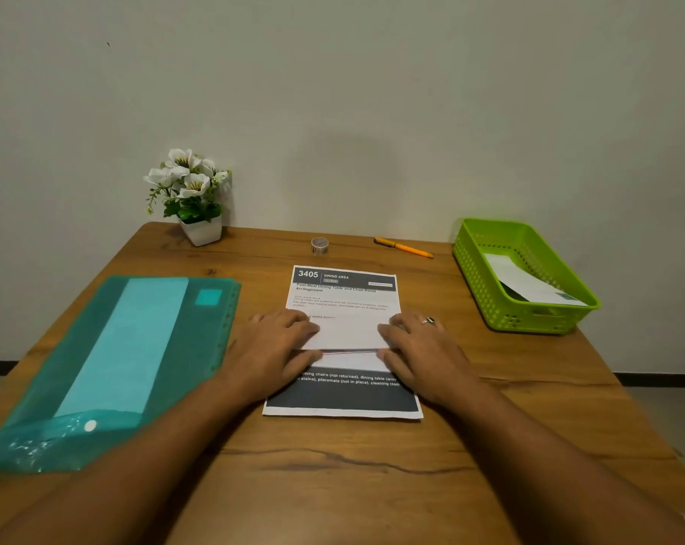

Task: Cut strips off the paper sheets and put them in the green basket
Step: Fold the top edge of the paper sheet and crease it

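Note:
A printed paper sheet (344, 300) with a dark header and a dark lower band lies in the middle of the wooden table. It is folded or creased across the middle, where a thin red line shows. My left hand (278, 348) presses flat on its left side at the fold. My right hand (419, 348), with a ring on one finger, presses flat on its right side. The green basket (474, 269) stands at the right, with a white paper piece (525, 281) lying inside it.
A teal plastic folder (109, 359) with paper inside lies at the left. At the back stand a white flower pot (199, 226), a roll of tape (319, 245) and an orange cutter (403, 247). The wall runs right behind the table.

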